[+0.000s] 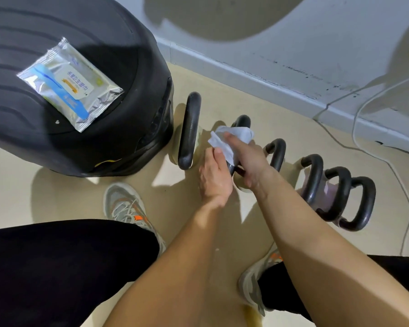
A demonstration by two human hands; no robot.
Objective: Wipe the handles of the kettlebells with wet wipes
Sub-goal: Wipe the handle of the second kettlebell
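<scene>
Several kettlebells stand in a row on the beige floor, their black handles upward. A white wet wipe (232,138) is draped over the handle of the second kettlebell (242,120) from the left. My right hand (250,159) holds the wipe against that handle with its fingers wrapped round it. My left hand (214,175) grips the near end of the same handle, its thumb touching the wipe's edge. The leftmost kettlebell handle (189,131) stands free beside them. A silver pack of wet wipes (69,84) lies on a black suitcase.
The black suitcase (69,142) lies on the floor to the left of the row. More kettlebell handles (314,175) stand to the right. A white cable (357,128) runs along the floor by the wall skirting. My shoes (125,204) are planted near the kettlebells.
</scene>
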